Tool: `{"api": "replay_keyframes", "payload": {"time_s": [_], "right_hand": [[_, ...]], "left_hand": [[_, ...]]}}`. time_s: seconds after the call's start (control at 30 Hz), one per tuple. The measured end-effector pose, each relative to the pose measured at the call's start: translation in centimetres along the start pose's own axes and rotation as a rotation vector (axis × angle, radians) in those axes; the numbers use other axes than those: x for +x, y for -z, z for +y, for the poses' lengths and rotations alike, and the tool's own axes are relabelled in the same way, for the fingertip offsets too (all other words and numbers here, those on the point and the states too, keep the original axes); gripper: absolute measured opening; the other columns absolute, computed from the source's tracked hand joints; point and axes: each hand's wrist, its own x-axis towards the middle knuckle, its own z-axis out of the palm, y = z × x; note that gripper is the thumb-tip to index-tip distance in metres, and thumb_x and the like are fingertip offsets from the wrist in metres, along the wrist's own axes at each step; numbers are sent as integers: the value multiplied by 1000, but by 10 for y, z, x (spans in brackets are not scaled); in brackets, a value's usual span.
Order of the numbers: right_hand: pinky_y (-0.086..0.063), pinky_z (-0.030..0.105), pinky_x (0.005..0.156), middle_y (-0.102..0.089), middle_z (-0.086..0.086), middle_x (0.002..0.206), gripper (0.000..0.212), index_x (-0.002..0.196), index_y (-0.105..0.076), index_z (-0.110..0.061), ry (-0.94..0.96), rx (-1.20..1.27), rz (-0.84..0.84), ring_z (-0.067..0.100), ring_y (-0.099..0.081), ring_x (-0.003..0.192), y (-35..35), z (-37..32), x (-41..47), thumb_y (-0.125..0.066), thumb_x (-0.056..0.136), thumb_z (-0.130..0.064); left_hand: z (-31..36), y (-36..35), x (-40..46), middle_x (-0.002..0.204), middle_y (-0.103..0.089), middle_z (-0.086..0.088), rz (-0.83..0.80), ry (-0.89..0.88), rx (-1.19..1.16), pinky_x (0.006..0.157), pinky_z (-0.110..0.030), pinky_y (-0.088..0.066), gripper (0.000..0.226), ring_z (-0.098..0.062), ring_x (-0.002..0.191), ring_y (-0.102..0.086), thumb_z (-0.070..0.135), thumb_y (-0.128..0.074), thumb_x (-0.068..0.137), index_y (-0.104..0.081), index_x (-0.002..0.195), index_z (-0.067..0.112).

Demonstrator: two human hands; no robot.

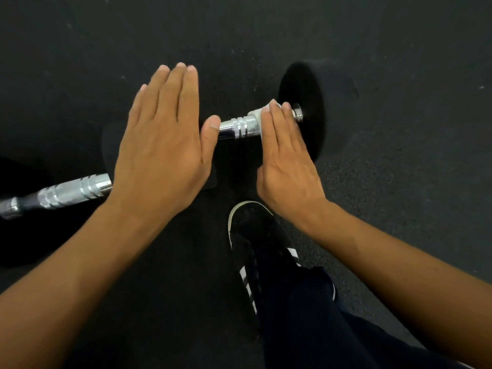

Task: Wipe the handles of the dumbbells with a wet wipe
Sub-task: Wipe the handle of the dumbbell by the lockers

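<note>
A dumbbell lies on the dark floor with a chrome handle point(241, 127) and a black round weight point(303, 83) at its right end. My right hand point(286, 158) lies flat over the right part of the handle, its straight fingers pressing a white wet wipe point(257, 112) onto the metal. My left hand point(163, 141) hovers flat and spread above the dumbbell's left end, hiding that weight; its thumb tip touches the handle. A second dumbbell's chrome handle point(69, 193) pokes out at the left from under my left wrist.
Black rubber gym flooring point(399, 182) fills the view. A black shoe with white stripes point(255, 235) and a dark trouser leg point(319, 315) stand just below the dumbbell. A dark mass point(24, 235), likely the second dumbbell's weight, sits at the left edge.
</note>
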Motion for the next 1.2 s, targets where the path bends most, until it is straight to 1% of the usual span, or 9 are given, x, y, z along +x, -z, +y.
{"api": "replay_keyframes", "payload": {"time_s": [0.1,0.2,0.37,0.43,0.7,0.83,0.97,1.07,1.2], "right_hand": [[-11,49,129,-21,22,167,75,159,-16,4,3,-27,-19,37,-8,158,3,0,18,-47,91,-1],[-15,50,129,-26,21,164,76,158,-19,5,-13,-13,-27,38,-11,157,4,-6,26,-51,90,-3],[-12,49,129,1,22,170,82,161,-4,2,-18,14,-32,35,5,158,-4,-16,-13,-46,90,-2],[-11,48,130,3,20,171,82,161,-3,0,-22,31,-30,32,6,159,-5,-16,-21,-44,91,-3],[-12,49,129,-20,19,168,76,159,-19,2,-4,26,-45,36,-6,158,1,-18,25,-51,92,-6],[-13,51,129,-6,23,170,84,160,-9,3,11,55,-48,37,2,158,-3,-26,5,-51,87,-4],[-11,48,129,5,19,171,86,161,-3,0,49,74,-68,32,8,158,-10,-31,-22,-48,88,-4],[-8,47,130,-2,20,171,83,161,-8,0,69,62,-39,33,3,159,-9,-30,-11,-49,89,-1],[-10,47,129,-22,19,167,73,159,-22,1,95,68,-38,36,-8,158,-3,-32,20,-53,93,-4]], "left_hand": [[-2,-9,1,160,-35,-22,59,-9,29,124,-51,-24,58,-36,151,-29,35,-27,111,-29,155,-1],[-3,-11,3,158,-37,-22,94,-17,23,123,-50,-25,57,-37,150,-32,35,-27,110,-32,154,-2],[-2,-13,0,160,-35,-20,110,-10,40,124,-49,-24,57,-34,152,-29,34,-24,111,-30,155,0],[-1,-13,-1,161,-35,-20,109,-8,39,124,-49,-23,56,-33,152,-28,34,-24,111,-30,155,0],[-3,-14,4,159,-38,-18,126,-7,40,123,-48,-26,56,-32,151,-32,35,-24,111,-33,154,1],[-3,-14,3,160,-37,-19,121,-5,43,124,-48,-25,56,-32,151,-31,35,-24,110,-32,155,1],[-1,-15,1,160,-37,-18,121,2,66,124,-47,-25,57,-31,152,-30,35,-22,110,-32,155,2],[-2,-16,2,160,-37,-17,126,11,56,124,-47,-25,56,-30,152,-30,35,-24,110,-33,155,3],[-4,-16,4,160,-37,-16,125,10,38,124,-47,-24,56,-30,152,-30,35,-25,110,-33,155,3]]}}
